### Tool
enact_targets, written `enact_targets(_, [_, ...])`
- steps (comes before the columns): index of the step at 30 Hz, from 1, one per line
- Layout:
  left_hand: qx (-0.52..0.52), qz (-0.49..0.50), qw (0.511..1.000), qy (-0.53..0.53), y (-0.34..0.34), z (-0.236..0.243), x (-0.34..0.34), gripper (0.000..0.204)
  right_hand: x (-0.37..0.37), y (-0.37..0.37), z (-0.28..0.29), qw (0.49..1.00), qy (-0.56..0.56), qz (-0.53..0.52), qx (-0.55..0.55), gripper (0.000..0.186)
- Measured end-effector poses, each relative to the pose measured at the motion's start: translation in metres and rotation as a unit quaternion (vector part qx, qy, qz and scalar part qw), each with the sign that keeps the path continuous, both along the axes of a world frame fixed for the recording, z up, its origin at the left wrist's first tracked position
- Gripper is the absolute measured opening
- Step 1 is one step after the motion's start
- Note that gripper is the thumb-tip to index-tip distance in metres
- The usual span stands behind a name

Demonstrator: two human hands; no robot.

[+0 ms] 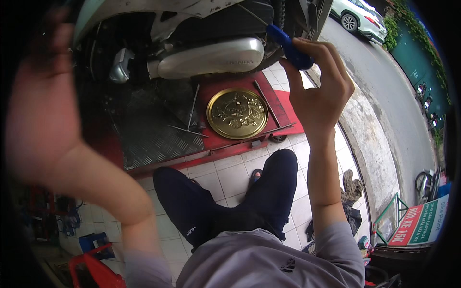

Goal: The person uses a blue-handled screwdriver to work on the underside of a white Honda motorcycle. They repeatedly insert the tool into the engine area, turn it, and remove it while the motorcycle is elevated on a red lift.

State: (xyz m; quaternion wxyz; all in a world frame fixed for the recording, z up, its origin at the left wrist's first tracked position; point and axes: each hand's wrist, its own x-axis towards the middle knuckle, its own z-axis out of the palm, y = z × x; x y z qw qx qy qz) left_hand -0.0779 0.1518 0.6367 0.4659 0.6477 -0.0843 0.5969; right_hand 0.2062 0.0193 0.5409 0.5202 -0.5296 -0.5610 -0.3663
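Note:
My right hand grips a blue screwdriver handle, whose thin shaft points up-left toward the scooter's dark rear bodywork. A silver side cover lies just below that. At the upper left, my left hand is raised beside the scooter and smeared by motion, so its fingers are unclear. Below the scooter, a round gold embossed plate rests on the red lift platform, between two metal T-handle wrenches.
A dark tread plate forms the lift's left part. Red equipment and a blue bin stand lower left. Rumpled cloths lie on the right tiles. Beyond are a signboard, street, parked motorbikes and a white car.

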Motion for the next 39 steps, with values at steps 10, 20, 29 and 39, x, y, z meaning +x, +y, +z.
enact_targets(10, [-0.296, -0.277, 0.881, 0.245, -0.008, -0.107, 0.210, 0.032, 0.007, -0.013, 0.006, 0.996, -0.037, 0.022, -0.079, 0.031])
enact_targets(20, [-0.373, -0.433, 0.818, 0.068, -0.015, -0.112, 0.219, 0.023, 0.004, -0.013, -0.007, 0.994, 0.103, 0.022, -0.019, 0.039])
enact_targets(29, [-0.374, -0.441, 0.812, 0.076, -0.003, -0.116, 0.225, 0.026, 0.015, -0.017, -0.001, 0.999, -0.023, -0.001, -0.027, 0.039])
enact_targets(39, [-0.375, -0.441, 0.812, 0.080, -0.012, -0.104, 0.216, 0.033, 0.004, -0.018, 0.003, 0.998, 0.046, 0.012, -0.045, 0.043])
